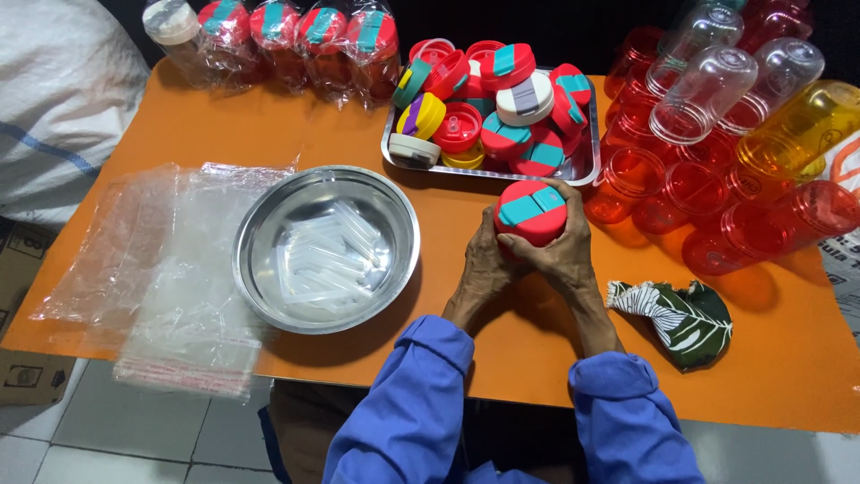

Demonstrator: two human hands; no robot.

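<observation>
Head view: both hands meet at the middle of the orange table [269,134], wrapped around one bottle topped by a red cap [530,211] with teal flaps. The left hand [484,264] cups the bottle's near-left side, fingers curled tight against it; the right hand [566,251] closes over the right side, thumb and fingers pressing at the cap's rim. The bottle's body is mostly hidden behind the hands.

At twelve o'clock from the hands sits a metal tray [582,170] heaped with loose caps in red, teal, yellow and grey. At two o'clock lies a pile of bare bottles [717,179], mostly red, some clear, one yellow. At nine o'clock stands a steel bowl [260,269] holding clear plastic straws [327,251], and beyond it a spread of clear bags [170,269]. At eleven o'clock, on the far edge, stand finished bottles wrapped in bags [305,40]. At four o'clock lies a leaf-print cloth [681,318].

By the look of the grip, the step in hand is seating or tightening the cap on the bottle. The next move would call for a firm twist with the body held steady.
</observation>
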